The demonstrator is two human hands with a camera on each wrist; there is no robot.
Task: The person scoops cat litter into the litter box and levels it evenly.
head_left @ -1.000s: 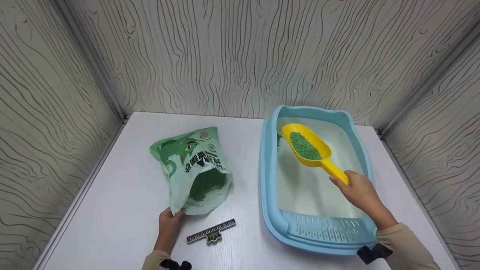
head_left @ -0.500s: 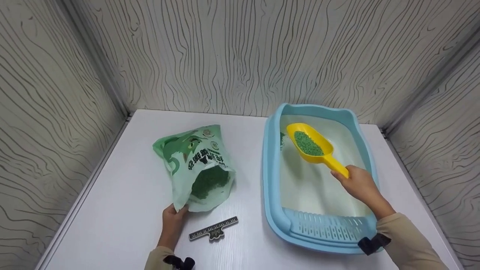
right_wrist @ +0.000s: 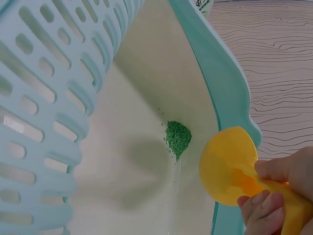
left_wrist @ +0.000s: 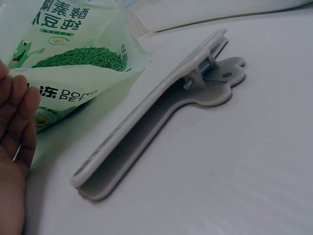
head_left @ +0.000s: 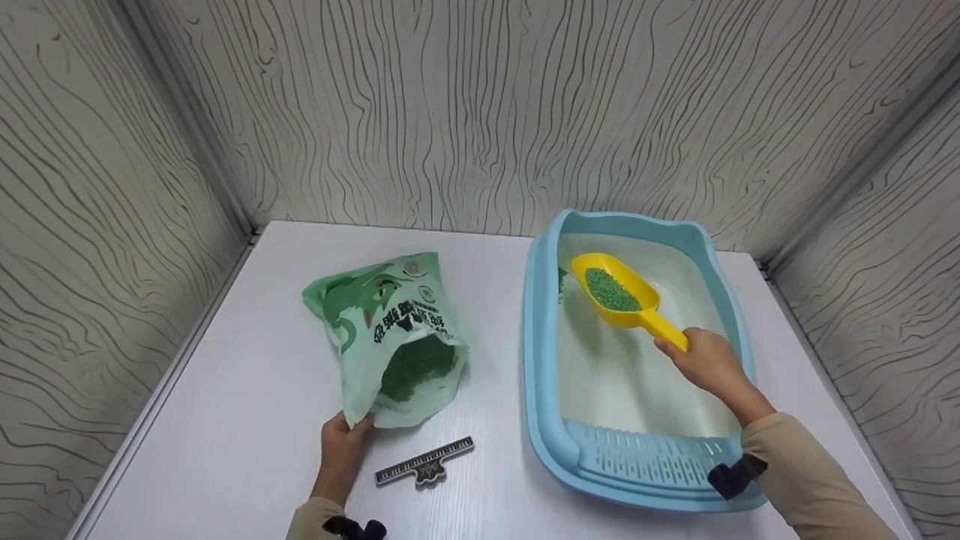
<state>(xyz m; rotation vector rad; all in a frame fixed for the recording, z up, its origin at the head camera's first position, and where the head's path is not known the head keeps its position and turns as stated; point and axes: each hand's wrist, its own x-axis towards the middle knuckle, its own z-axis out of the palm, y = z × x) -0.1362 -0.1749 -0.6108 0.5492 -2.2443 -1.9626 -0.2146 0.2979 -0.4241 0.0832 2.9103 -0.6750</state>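
My right hand (head_left: 709,364) grips the handle of a yellow scoop (head_left: 654,291). Green pellets (head_left: 611,289) fill part of its bowl, and it hangs over the blue litter box (head_left: 541,337). A small heap of pellets (right_wrist: 178,138) lies on the box floor, near the wall, in the right wrist view. On the left, my left hand (head_left: 342,454) pinches the lower edge of a green bag of cat litter (head_left: 352,367). The bag lies on its side, its mouth facing me and pellets showing inside. In the left wrist view the curled fingers (left_wrist: 22,112) are at the bag's edge.
A bag clip (head_left: 425,463) with a piano-key pattern lies on the white table (head_left: 225,390), just right of my left hand. The litter box has a slotted step (head_left: 652,457) at its near end. Wood-grain panels (head_left: 480,112) enclose the table at back and sides.
My right hand has shifted slightly away from me and to the left, still holding the loaded scoop over the box. The left hand keeps its hold on the bag. The head view sways a little.
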